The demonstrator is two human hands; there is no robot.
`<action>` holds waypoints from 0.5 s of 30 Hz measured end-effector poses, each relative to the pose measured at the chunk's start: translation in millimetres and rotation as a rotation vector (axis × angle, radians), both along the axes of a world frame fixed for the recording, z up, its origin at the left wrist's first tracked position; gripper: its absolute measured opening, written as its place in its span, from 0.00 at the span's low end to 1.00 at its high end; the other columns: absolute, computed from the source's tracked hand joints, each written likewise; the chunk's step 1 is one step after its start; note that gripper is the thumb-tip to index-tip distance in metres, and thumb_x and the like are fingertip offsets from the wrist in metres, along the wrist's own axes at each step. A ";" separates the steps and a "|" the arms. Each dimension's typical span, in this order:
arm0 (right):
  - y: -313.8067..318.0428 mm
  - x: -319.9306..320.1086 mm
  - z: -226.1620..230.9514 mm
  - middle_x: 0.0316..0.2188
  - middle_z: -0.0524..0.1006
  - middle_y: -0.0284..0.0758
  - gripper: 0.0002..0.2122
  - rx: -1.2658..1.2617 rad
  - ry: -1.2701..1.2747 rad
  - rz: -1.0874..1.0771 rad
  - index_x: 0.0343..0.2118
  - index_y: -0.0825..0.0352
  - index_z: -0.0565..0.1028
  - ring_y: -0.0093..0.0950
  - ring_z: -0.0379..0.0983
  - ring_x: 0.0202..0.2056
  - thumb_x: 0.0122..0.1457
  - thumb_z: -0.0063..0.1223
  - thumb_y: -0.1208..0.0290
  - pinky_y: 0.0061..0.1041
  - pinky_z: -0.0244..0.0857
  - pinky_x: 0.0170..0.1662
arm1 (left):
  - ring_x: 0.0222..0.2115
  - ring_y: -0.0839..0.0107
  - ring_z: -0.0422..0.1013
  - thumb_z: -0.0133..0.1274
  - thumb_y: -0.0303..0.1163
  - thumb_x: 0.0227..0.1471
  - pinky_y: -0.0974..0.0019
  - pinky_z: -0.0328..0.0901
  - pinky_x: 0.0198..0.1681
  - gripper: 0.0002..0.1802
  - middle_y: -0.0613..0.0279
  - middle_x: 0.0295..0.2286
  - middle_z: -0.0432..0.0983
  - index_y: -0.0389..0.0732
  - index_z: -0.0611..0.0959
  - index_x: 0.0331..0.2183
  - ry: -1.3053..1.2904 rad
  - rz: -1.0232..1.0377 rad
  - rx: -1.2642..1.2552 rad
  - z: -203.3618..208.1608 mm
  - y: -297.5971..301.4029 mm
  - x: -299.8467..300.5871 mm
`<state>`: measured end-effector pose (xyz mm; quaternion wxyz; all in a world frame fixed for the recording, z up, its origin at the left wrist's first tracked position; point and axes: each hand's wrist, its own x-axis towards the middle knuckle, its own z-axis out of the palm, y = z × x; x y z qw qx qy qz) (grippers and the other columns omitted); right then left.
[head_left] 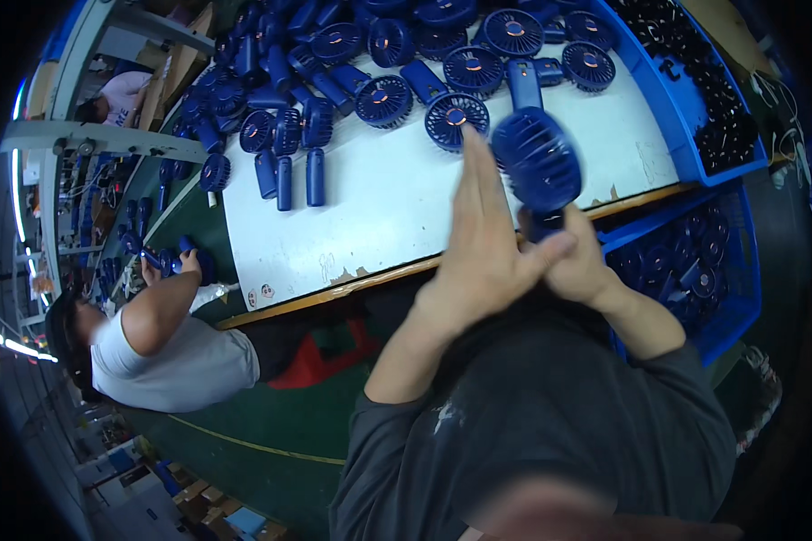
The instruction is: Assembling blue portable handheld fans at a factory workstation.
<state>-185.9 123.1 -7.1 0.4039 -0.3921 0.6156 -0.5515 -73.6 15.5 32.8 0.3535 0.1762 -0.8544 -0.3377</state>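
Held upright above the near edge of the white table (352,225): blue handheld fan (537,162), handle down in the closed grip of the right hand (577,261), round head topmost, left hand (483,248) flat and open-fingered, touching its left side.

Left hand (483,243) flat, fingers extended upward; right hand (576,261) apparently fisted just beside it, touching; forearms raised, dark sleeves.

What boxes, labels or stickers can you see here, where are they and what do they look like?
Round stickers: two small pale discs near the white worktop's front left corner.
Cardboard boxes: brown cartons on the floor, lower left.
Cardboard box: brown, upper left beside the shelf frame.
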 end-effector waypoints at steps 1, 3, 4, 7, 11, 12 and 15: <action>18.6 -9.4 -5.1 0.38 0.73 0.33 0.19 -0.061 -0.030 -0.075 0.48 0.71 0.69 0.24 0.70 0.39 0.53 0.56 0.74 0.25 0.65 0.46 | 0.62 0.38 0.49 0.55 0.48 0.55 0.49 0.46 0.65 0.46 0.27 0.58 0.53 0.20 0.58 0.58 -0.066 0.080 -0.106 -1.2 -24.8 -4.5; 58.0 -28.0 -20.6 0.38 0.73 0.31 0.18 -0.167 -0.068 -0.250 0.48 0.72 0.69 0.22 0.70 0.39 0.54 0.55 0.75 0.23 0.64 0.46 | 0.62 0.36 0.49 0.56 0.50 0.54 0.48 0.46 0.65 0.48 0.25 0.58 0.52 0.19 0.58 0.58 -0.134 0.370 -0.143 -19.0 -90.5 -3.8; 79.4 -38.7 -33.0 0.39 0.73 0.32 0.19 -0.201 -0.078 -0.355 0.48 0.72 0.69 0.22 0.70 0.40 0.53 0.57 0.76 0.24 0.64 0.47 | 0.60 0.36 0.52 0.54 0.51 0.55 0.47 0.48 0.64 0.47 0.25 0.57 0.55 0.18 0.58 0.58 -0.248 0.490 -0.038 -30.4 -118.4 2.0; 147.4 -83.2 -66.6 0.42 0.74 0.38 0.19 0.012 0.340 -0.724 0.49 0.74 0.70 0.28 0.69 0.44 0.56 0.56 0.73 0.27 0.61 0.51 | 0.57 0.40 0.58 0.54 0.52 0.54 0.47 0.53 0.60 0.49 0.27 0.54 0.60 0.18 0.59 0.57 -0.474 0.610 0.150 -51.5 -156.1 3.5; 258.2 -139.6 -131.3 0.49 0.72 0.51 0.24 0.536 0.641 -0.909 0.52 0.79 0.68 0.41 0.68 0.51 0.56 0.57 0.68 0.34 0.57 0.59 | 0.55 0.42 0.60 0.58 0.51 0.50 0.47 0.56 0.58 0.49 0.29 0.53 0.62 0.19 0.59 0.56 -0.537 0.727 0.187 -53.5 -163.4 -14.6; 288.9 -154.6 -156.7 0.50 0.71 0.53 0.26 0.681 0.656 -0.913 0.53 0.80 0.67 0.44 0.67 0.53 0.56 0.57 0.67 0.35 0.55 0.60 | 0.55 0.42 0.61 0.59 0.49 0.50 0.48 0.56 0.58 0.48 0.29 0.53 0.62 0.19 0.59 0.56 -0.448 0.752 0.165 -59.4 -165.1 -17.9; 319.4 -168.4 -180.5 0.54 0.68 0.57 0.29 0.838 0.700 -0.885 0.54 0.81 0.65 0.48 0.63 0.58 0.55 0.58 0.65 0.37 0.53 0.62 | 0.55 0.45 0.61 0.61 0.41 0.48 0.50 0.55 0.59 0.47 0.32 0.53 0.62 0.20 0.58 0.56 -0.181 0.795 0.170 -71.3 -167.4 -23.7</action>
